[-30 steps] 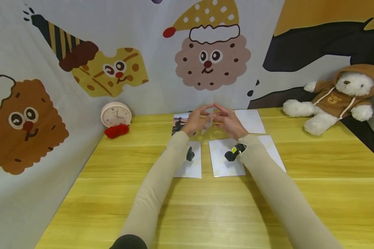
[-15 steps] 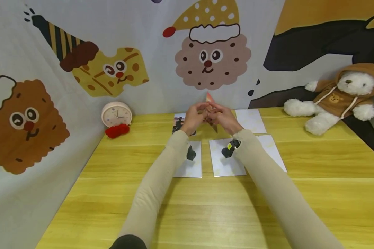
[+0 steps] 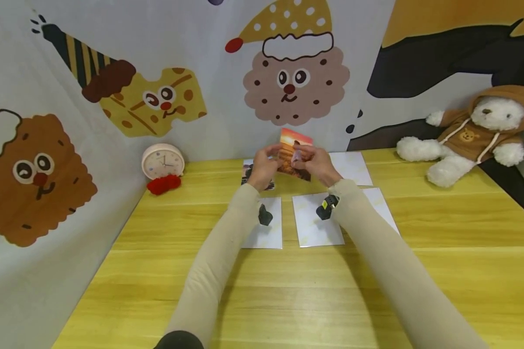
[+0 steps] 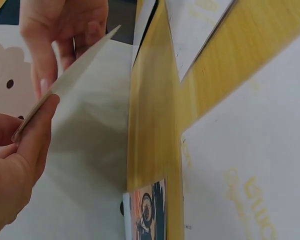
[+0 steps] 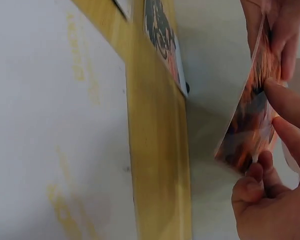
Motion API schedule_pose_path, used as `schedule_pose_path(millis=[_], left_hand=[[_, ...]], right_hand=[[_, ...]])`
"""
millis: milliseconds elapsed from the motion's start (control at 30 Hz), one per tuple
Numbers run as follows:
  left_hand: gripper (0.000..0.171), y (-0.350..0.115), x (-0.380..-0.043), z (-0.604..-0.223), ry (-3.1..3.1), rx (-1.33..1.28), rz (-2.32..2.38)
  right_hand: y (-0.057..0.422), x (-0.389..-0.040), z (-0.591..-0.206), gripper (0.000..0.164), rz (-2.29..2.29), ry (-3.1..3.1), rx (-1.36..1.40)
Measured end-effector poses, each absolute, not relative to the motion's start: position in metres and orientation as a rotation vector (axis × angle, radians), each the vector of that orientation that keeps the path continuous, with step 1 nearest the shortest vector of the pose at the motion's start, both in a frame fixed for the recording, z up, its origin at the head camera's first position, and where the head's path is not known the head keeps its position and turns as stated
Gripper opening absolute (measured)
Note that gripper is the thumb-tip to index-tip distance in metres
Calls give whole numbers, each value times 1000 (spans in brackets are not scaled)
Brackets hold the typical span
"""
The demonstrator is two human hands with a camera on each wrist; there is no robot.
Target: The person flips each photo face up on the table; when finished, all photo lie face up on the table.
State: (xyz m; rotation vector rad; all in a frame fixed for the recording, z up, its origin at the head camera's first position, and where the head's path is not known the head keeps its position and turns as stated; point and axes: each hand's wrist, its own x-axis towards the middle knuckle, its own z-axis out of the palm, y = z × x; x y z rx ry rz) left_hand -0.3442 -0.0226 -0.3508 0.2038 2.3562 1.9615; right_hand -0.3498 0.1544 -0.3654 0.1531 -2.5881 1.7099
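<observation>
A photo print (image 3: 290,167) with an orange sunset picture is held up in both hands, tilted, above the back of the table. My left hand (image 3: 264,167) pinches its left edge, thumb on one side and fingers on the other. The fingers of my right hand (image 3: 320,165) are curled at its right part, thumb and a fingertip meeting near the edge in the right wrist view. A pale patch shows by those fingertips; film or glare, I cannot tell. The left wrist view shows the print's plain back (image 4: 80,70). Behind my left hand lies another photo print (image 3: 247,170), partly covered.
Several white cards lie face down: one at back right (image 3: 351,168), others nearer, left (image 3: 270,237) and right (image 3: 314,235). A pink clock (image 3: 162,161) with a red fuzzy thing (image 3: 163,184) stands left. A plush bear (image 3: 471,138) sits right. A printed cloth (image 3: 218,140) hangs behind.
The print, at first nearly edge-on between my hands, has turned so its sunset picture faces the head view. My hands have shifted slightly with it.
</observation>
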Motion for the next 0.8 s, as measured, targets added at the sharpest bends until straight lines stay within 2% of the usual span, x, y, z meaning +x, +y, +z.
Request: schedule_pose_path(millis=[167, 400, 633, 800], left_hand=[[51, -33, -348, -355, 2282, 153, 2068], [52, -38, -350, -363, 2239, 142, 2075], [56, -31, -352, -369, 2568, 162, 1547], [53, -22, -354, -372, 2758, 182, 1234]], right_hand=[[165, -348, -365, 59, 1648, -2646, 76], [180, -347, -374, 52, 1666, -2616, 102], [185, -348, -377, 41, 1536, -2619, 6], [187, -349, -381, 42, 1443, -2700, -43]])
